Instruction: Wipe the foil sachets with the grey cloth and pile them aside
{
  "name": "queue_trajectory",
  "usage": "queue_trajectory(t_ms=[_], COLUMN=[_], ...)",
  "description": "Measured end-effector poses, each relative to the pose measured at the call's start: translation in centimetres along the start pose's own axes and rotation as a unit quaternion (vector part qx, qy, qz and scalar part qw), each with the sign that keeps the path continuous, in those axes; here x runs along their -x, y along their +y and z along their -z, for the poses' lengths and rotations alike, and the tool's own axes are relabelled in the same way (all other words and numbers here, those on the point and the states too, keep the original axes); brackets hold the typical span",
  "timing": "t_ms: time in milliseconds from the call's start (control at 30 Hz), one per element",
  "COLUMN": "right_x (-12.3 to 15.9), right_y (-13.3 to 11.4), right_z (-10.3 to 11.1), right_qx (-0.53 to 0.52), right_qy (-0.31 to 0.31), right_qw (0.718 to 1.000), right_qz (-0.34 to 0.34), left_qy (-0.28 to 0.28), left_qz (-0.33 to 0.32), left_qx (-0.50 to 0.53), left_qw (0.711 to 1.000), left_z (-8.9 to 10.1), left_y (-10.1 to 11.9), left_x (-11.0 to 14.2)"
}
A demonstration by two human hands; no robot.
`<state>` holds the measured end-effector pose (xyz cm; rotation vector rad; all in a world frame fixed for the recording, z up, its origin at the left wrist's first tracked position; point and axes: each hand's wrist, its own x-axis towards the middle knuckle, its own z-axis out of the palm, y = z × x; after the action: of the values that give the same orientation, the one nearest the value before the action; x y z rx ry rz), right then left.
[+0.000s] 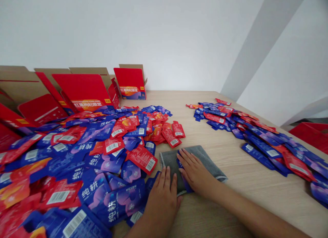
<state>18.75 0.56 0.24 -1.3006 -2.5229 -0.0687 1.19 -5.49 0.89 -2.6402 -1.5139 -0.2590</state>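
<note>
A folded grey cloth [205, 159] lies on the table in front of me. A blue pouch [186, 184] rests on it, mostly covered by my right hand [196, 169], which lies flat across it with fingers stretched out. My left hand [162, 200] is at the cloth's left edge, its fingers extended and its thumb near the cloth's front edge. Beside its fingers another blue pouch [150, 184] shows; whether the hand touches it I cannot tell. Neither hand is closed round anything. Left of the cloth spreads a big heap of blue pouches [123, 200] and red pouches [142, 158].
Open red cartons [82, 86] stand along the back left, with a smaller-looking red carton [130, 80] near the wall. A second pile of red and blue pouches [261, 142] runs along the table's right edge. Something red [310, 137] sits beyond that edge.
</note>
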Motion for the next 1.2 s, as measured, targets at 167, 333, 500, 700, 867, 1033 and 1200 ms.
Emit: queue_trajectory(t_ms=[167,333,500,700,867,1033,1200], right_x=[0.2,0.7,-0.2,-1.9,-0.9,1.3,3.0], right_y=[4.0,5.8,2.9,-1.4,-1.6,0.5,4.0], right_z=[0.0,0.5,4.2,6.1,1.4,-0.3,0.7], right_qx=[0.038,0.015,-0.068,-0.129,-0.002,0.067,0.071], right_qy=[-0.001,0.049,0.156,0.114,0.017,0.021,0.048], right_qw=[0.999,0.997,0.981,0.985,1.0,0.997,0.994], right_qz=[-0.027,-0.065,-0.095,-0.022,-0.003,-0.026,-0.068], left_qy=[-0.003,-0.022,-0.045,-0.025,-0.018,-0.008,-0.016], left_qz=[0.003,0.006,0.006,0.01,0.001,-0.001,0.0], left_qx=[-0.007,0.007,0.019,0.022,0.004,-0.017,0.0], left_qw=[1.0,1.0,0.999,0.999,1.0,1.0,1.0], left_z=[-0.2,0.0,0.5,0.2,0.1,0.1,-0.1], left_y=[0.1,0.1,0.1,0.1,0.1,0.1,0.0], left_x=[0.0,-0.2,-0.4,-0.2,-0.1,0.0,-0.1])
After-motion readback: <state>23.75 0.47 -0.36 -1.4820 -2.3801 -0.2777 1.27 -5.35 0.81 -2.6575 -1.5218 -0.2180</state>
